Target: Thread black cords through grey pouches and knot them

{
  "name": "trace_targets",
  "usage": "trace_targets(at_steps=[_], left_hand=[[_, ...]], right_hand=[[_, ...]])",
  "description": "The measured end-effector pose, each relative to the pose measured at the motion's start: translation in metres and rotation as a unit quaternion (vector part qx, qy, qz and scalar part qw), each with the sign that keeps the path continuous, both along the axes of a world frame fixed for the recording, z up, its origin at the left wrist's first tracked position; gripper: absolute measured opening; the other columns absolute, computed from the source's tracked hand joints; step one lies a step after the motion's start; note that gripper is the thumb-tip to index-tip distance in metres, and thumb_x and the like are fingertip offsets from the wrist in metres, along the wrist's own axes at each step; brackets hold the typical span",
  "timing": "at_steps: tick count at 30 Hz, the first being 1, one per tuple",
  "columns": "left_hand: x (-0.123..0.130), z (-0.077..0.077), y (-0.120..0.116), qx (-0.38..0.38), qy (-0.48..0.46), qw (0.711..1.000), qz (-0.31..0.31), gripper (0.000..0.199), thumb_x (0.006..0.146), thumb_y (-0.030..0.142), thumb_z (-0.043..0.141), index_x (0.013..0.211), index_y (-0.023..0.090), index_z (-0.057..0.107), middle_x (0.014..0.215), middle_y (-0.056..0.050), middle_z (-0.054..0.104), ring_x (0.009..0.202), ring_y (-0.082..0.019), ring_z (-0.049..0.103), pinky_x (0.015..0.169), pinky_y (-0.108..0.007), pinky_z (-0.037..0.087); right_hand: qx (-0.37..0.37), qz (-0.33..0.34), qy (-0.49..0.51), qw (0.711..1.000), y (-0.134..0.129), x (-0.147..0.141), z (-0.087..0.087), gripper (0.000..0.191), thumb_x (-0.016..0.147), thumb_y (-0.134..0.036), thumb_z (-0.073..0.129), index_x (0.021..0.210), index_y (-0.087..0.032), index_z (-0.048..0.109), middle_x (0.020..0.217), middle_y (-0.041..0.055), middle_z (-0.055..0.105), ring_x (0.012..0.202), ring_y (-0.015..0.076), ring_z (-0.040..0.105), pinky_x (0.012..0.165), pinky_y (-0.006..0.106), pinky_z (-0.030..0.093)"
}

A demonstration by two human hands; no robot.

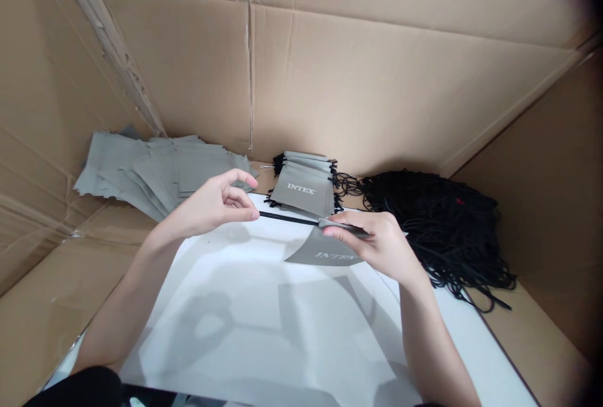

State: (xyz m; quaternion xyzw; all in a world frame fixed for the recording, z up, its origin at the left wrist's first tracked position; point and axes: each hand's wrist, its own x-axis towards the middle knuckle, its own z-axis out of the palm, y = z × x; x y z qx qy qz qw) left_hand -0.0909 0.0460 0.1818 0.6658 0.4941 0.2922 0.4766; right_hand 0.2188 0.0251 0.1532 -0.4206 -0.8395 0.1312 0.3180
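Observation:
My left hand [221, 203] pinches the end of a black cord [289, 217] between thumb and fingers. The cord runs taut to the right, into the top edge of a grey drawstring pouch [325, 250] printed "INTEX". My right hand [372, 237] is closed on that top edge, and the pouch hangs below it, above the white work surface. Part of the pouch is hidden behind my right fingers. Just beyond my hands lies a stack of grey INTEX pouches [301, 187] with black cords at their sides.
At the back left is a spread pile of grey pouches [141, 168] with no cords visible. A heap of black cords [438, 225] lies at the right. Cardboard walls [330, 68] enclose the back and sides of the white surface [245, 357].

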Motion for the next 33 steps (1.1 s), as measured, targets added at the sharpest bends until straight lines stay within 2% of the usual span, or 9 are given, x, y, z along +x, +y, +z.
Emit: trace_targets(at_steps=[4,8,11,13,15,18,22,27,33], left_hand=[[-0.004,0.002,0.001,0.009,-0.013,1.000,0.000,0.042,0.077,0.028,0.076,0.106,0.023,0.047,0.074,0.003,0.073,0.066,-0.012,0.061,0.061,-0.023,0.043],[-0.008,0.003,0.001,0.015,0.017,0.999,-0.030,0.040,0.079,0.038,0.075,0.109,0.023,0.052,0.077,0.001,0.074,0.070,-0.015,0.064,0.063,-0.024,0.046],[-0.007,0.001,0.000,0.023,0.065,0.995,-0.076,0.044,0.082,0.048,0.071,0.117,0.024,0.058,0.099,-0.003,0.074,0.089,-0.020,0.068,0.078,-0.030,0.051],[-0.003,-0.002,-0.001,0.057,0.103,0.990,-0.080,0.045,0.083,0.053,0.069,0.120,0.028,0.062,0.121,-0.003,0.069,0.109,-0.023,0.064,0.092,-0.034,0.049],[0.005,-0.006,-0.002,0.089,0.115,0.987,-0.070,0.041,0.087,0.057,0.063,0.119,0.031,0.065,0.132,-0.001,0.064,0.121,-0.025,0.057,0.099,-0.036,0.045],[0.023,-0.014,-0.004,0.083,0.077,0.987,-0.117,0.038,0.093,0.056,0.054,0.112,0.027,0.070,0.123,-0.003,0.068,0.114,-0.024,0.060,0.095,-0.033,0.046],[0.042,-0.024,-0.005,0.062,0.020,0.976,-0.206,0.030,0.093,0.046,0.059,0.093,0.020,0.074,0.107,-0.005,0.073,0.099,-0.021,0.065,0.086,-0.029,0.047],[0.039,-0.023,-0.004,0.050,0.011,0.982,-0.183,0.025,0.089,0.042,0.064,0.082,0.020,0.074,0.100,-0.004,0.073,0.092,-0.020,0.065,0.084,-0.028,0.046],[0.033,-0.018,-0.003,0.053,0.044,0.979,-0.193,0.033,0.087,0.050,0.064,0.081,0.020,0.075,0.092,-0.005,0.073,0.086,-0.020,0.065,0.076,-0.027,0.047]], right_hand=[[0.047,-0.009,-0.012,0.999,0.001,0.000,-0.002,0.022,0.094,-0.038,0.064,0.089,-0.019,0.073,0.088,0.0040,0.078,0.071,0.0177,0.072,0.057,0.024,0.049],[0.061,0.002,-0.033,0.998,0.001,-0.001,-0.002,0.022,0.096,-0.037,0.063,0.088,-0.019,0.072,0.085,0.0037,0.077,0.070,0.0187,0.072,0.064,0.026,0.049],[0.061,0.003,-0.037,0.997,0.001,-0.002,-0.001,0.022,0.097,-0.037,0.062,0.088,-0.019,0.072,0.084,0.0038,0.077,0.070,0.0184,0.071,0.063,0.026,0.047],[0.056,0.008,-0.036,0.998,0.000,-0.004,-0.001,0.022,0.097,-0.037,0.062,0.089,-0.019,0.072,0.084,0.0035,0.077,0.069,0.0177,0.070,0.063,0.026,0.046],[0.052,0.021,-0.036,0.998,-0.001,-0.005,0.000,0.021,0.097,-0.036,0.062,0.090,-0.020,0.072,0.084,0.0024,0.077,0.068,0.0165,0.069,0.064,0.026,0.046],[0.051,0.046,-0.040,0.997,-0.002,-0.010,0.001,0.018,0.097,-0.034,0.061,0.093,-0.020,0.072,0.084,0.0011,0.076,0.068,0.0149,0.067,0.062,0.024,0.044],[0.057,0.055,-0.050,0.996,-0.003,-0.014,0.001,0.016,0.098,-0.032,0.060,0.096,-0.021,0.073,0.083,0.0008,0.075,0.070,0.0152,0.066,0.062,0.024,0.043],[0.044,0.045,-0.058,0.996,-0.006,-0.011,0.002,0.019,0.099,-0.034,0.059,0.096,-0.023,0.073,0.087,0.0019,0.076,0.074,0.0164,0.069,0.065,0.025,0.045],[0.041,0.027,-0.064,0.997,-0.006,-0.010,0.002,0.023,0.099,-0.038,0.057,0.094,-0.023,0.073,0.086,0.0025,0.076,0.072,0.0158,0.068,0.057,0.023,0.043]])
